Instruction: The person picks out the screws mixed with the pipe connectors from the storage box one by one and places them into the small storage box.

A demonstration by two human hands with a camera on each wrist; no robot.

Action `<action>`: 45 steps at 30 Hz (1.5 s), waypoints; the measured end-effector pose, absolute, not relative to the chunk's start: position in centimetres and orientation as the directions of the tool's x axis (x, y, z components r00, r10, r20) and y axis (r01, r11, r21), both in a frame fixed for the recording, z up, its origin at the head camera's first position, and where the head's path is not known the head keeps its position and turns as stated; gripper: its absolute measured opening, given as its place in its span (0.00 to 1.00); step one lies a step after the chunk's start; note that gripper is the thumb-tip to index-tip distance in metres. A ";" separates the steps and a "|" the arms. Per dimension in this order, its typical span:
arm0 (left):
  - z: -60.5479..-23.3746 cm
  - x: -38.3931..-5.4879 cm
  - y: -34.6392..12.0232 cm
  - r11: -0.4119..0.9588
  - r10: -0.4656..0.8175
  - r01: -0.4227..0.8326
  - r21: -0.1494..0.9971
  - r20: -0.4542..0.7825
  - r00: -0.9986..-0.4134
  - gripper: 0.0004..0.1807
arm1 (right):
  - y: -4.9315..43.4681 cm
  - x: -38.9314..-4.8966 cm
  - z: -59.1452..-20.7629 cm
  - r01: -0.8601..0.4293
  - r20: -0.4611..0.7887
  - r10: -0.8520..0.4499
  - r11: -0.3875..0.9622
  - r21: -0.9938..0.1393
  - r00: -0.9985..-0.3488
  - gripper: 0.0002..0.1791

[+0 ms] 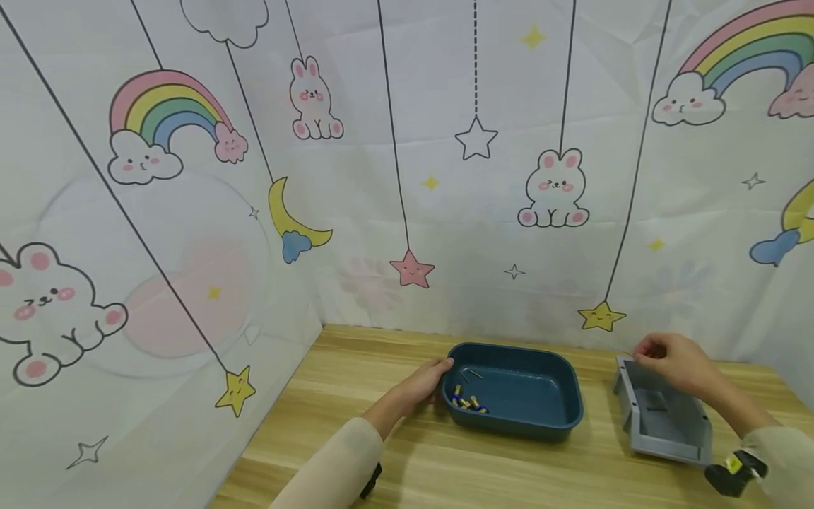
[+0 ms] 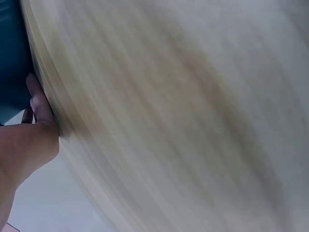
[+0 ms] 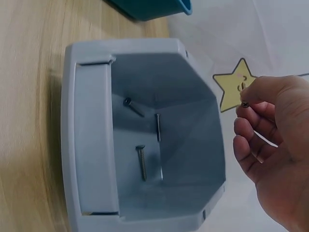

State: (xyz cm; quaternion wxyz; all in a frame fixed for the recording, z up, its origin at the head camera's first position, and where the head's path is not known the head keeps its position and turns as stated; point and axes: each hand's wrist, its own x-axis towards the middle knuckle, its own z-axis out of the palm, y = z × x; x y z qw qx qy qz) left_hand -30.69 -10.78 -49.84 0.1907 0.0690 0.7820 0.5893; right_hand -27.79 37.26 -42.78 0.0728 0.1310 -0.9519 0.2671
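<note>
My left hand (image 1: 427,382) holds the left end of a dark blue plastic tray (image 1: 515,426), with a fingertip at its rim. In the left wrist view, that hand (image 2: 36,116) lies against the tray's wall (image 2: 12,63); part of the grip is hidden. Over the far end of a grey plastic bin (image 1: 670,452), my right hand (image 1: 677,364) pinches a small screw (image 3: 245,104) between thumb and index finger. Inside the bin, the right wrist view shows a screw with a dark head (image 3: 128,102), an upright-looking screw (image 3: 158,126) and a longer screw (image 3: 141,159).
Several brass-coloured fittings (image 1: 467,403) with blue parts lie in the tray's near left corner, and thin screws (image 1: 473,374) behind them. Both containers stand on a wood-grain table (image 1: 356,452). A white printed curtain (image 1: 356,212) hangs behind and to the left.
</note>
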 end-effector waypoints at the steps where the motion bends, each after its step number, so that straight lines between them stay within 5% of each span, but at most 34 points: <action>1: -49.8 -30.7 -10.8 0.297 0.331 -0.116 0.948 -0.216 -0.919 0.31 | 37.4 -27.8 -42.8 -0.283 0.204 -0.207 0.825 -0.490 -0.957 0.04; 45: -49.6 -30.6 -10.8 0.302 0.329 -0.116 0.946 -0.218 -0.919 0.33 | 37.3 -27.9 -43.3 -0.205 0.119 -0.167 0.824 -0.528 -0.979 0.06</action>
